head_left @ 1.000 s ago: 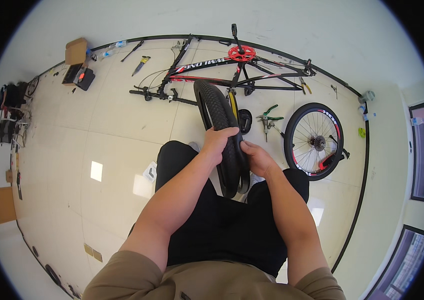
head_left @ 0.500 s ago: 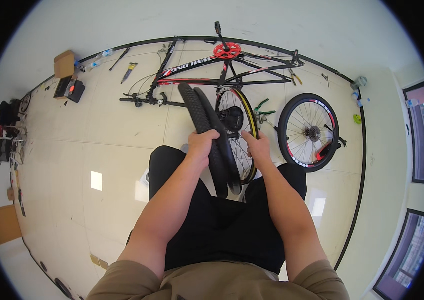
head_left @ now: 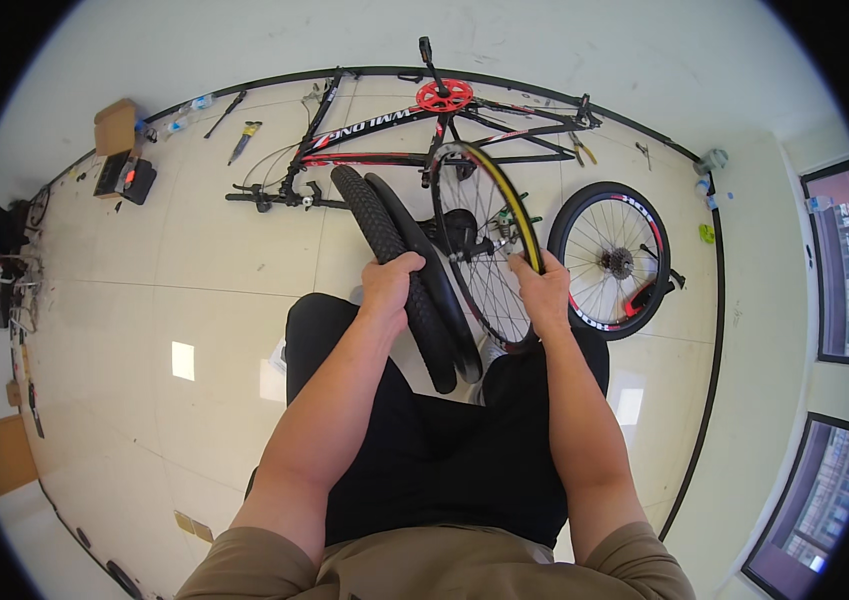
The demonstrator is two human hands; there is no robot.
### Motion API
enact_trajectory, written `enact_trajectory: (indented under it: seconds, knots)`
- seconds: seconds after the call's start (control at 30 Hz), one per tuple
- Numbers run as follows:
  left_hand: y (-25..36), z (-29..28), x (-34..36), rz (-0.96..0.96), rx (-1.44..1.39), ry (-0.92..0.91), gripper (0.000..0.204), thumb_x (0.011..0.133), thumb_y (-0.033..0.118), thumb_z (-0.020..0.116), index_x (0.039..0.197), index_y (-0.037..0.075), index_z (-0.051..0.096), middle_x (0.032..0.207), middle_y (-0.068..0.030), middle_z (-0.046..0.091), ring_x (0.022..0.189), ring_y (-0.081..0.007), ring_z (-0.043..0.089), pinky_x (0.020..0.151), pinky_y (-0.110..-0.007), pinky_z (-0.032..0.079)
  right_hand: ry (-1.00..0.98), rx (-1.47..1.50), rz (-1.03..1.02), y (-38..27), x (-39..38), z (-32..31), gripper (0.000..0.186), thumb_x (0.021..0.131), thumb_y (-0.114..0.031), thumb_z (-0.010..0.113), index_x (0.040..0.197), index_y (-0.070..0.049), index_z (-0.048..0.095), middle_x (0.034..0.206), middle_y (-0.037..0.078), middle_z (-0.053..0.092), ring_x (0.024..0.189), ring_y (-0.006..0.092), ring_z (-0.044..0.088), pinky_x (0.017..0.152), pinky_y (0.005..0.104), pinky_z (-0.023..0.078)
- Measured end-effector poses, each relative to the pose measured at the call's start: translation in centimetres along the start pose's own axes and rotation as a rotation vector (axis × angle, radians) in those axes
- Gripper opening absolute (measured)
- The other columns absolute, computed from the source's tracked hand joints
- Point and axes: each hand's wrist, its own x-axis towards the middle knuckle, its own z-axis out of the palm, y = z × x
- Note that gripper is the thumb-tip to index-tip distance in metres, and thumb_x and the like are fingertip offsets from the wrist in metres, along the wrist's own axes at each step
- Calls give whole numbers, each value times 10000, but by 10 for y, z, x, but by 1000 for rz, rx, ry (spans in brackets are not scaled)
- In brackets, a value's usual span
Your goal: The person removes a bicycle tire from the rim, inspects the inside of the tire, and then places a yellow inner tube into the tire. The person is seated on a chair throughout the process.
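Above the knees of a pair of black trousers (head_left: 444,460), both hands are occupied. The left hand (head_left: 389,287) is closed around a black, knobbly-treaded rubber bicycle tyre (head_left: 384,235). Beside the tread runs a smooth black band (head_left: 444,300); whether this is the tyre's other side or an inner tube cannot be told. The right hand (head_left: 544,292) grips the edge of a bare, thin-spoked bicycle wheel with a yellow strip around its rim (head_left: 519,205). The two loads are held just apart, tilted, over the floor between the knees.

Handling (judged): the tyre is probably light, grippy and springy, best held across the tread; the wheel is stiff, its smooth strip perhaps slippery, and is best taken by the rim rather than the slender spokes.

Beneath lies a glossy, cream-tiled floor (head_left: 204,420). To the right rests a black-tyred wheel with a dark sprocket cluster (head_left: 621,263); beyond, a black-and-red bicycle frame (head_left: 374,125) lies near yellow-handled pliers (head_left: 582,150). Farther left stands a brown cardboard box (head_left: 117,125). A white wall (head_left: 544,35) closes the background; a dark-framed window (head_left: 839,260) stands at right.
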Motion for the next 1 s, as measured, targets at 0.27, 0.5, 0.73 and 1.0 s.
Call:
enact_trajectory:
  seconds: [0.27,0.5,0.73,1.0]
  knots:
    - [-2,1,9,-5,-20,6,238,803,15,715,1003,-87,636,897,-170,692,764,-300,700,698,-446,607,195,381,180,-19,11,-4,130,911,-137,730,916,-124,600,621,-69,456,480,46,403,434,241,303]
    - [-2,7,5,-21,-19,-14,223,811,15,717,994,-87,639,903,-167,692,769,-297,702,709,-449,607,360,547,297,-16,50,-3,196,932,-136,694,979,-137,504,676,-16,445,487,109,412,439,288,338]
    - [-1,16,5,-22,-54,-84,218,808,18,727,997,-59,650,890,-133,690,757,-266,693,707,-421,597,448,754,318,-9,87,-3,240,953,-146,671,1005,-147,436,709,-1,425,525,113,388,469,292,336]
    - [1,22,7,-75,-58,-47,233,796,0,725,1011,-33,639,879,-102,679,754,-232,678,696,-385,574,388,819,280,-25,118,7,211,983,-92,642,989,-117,432,726,17,441,576,145,423,501,319,361]
